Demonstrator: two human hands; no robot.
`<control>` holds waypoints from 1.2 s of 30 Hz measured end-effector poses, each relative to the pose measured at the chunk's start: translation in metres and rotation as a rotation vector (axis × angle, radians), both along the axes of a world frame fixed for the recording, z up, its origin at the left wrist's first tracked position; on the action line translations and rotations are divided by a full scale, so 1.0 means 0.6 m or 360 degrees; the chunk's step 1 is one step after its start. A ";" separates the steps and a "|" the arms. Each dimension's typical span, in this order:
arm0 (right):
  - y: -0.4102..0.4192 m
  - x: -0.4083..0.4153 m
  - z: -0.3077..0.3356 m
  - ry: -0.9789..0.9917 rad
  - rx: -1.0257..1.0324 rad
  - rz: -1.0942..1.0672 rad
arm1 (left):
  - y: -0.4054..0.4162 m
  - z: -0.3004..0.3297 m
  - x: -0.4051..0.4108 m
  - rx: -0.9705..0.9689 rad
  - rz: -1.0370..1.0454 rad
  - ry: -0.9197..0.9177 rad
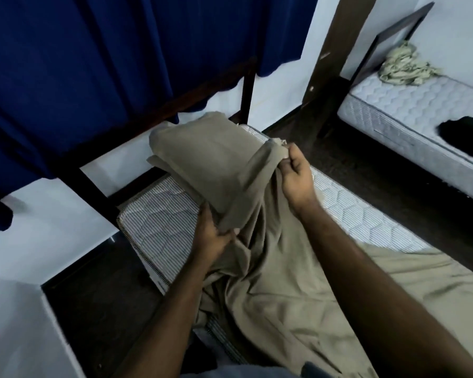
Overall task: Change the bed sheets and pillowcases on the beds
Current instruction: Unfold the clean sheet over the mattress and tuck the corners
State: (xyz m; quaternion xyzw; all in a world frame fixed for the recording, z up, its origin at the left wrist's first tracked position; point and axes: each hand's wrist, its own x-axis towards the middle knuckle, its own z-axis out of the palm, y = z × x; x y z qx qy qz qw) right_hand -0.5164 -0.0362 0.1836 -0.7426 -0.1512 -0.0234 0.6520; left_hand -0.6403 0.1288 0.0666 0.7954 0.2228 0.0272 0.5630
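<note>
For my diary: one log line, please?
left hand: grips sheet | right hand: pinches sheet | near mattress: partly bare

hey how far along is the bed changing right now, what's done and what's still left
Done: both mattresses look stripped; a crumpled greenish sheet lies on the far mattress. In hand: the left hand and right hand grip a tan sheet, still partly folded, being spread over the near mattress. Left: much of the near mattress is uncovered, the far bed is bare, and no pillowcases are visible.

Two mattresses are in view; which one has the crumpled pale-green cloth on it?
The far mattress at the right, across the floor gap, carries the crumpled pale-green cloth. The near mattress holds the tan sheet that both hands grip.
</note>
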 end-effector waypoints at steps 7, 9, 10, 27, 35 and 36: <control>0.127 0.062 0.056 0.0623 0.1069 0.0132 | 0.002 -0.025 0.128 -0.0683 -0.0055 0.0132; 0.154 0.082 0.069 0.0641 0.1160 0.0164 | 0.010 -0.027 0.156 -0.0650 0.0074 0.0111; 0.164 0.097 0.072 0.0622 0.1160 0.0141 | 0.019 -0.026 0.169 -0.0579 0.0152 0.0061; 0.206 0.169 -0.216 0.0366 -0.0929 -0.0473 | 0.157 -0.139 0.171 0.0272 -0.0174 0.0578; 0.305 0.204 -0.338 0.0286 -0.2174 0.0158 | 0.233 -0.178 0.204 0.0055 0.0068 0.0449; 0.307 0.195 -0.352 0.0296 -0.2299 0.0276 | 0.235 -0.182 0.207 0.0042 0.0079 0.0441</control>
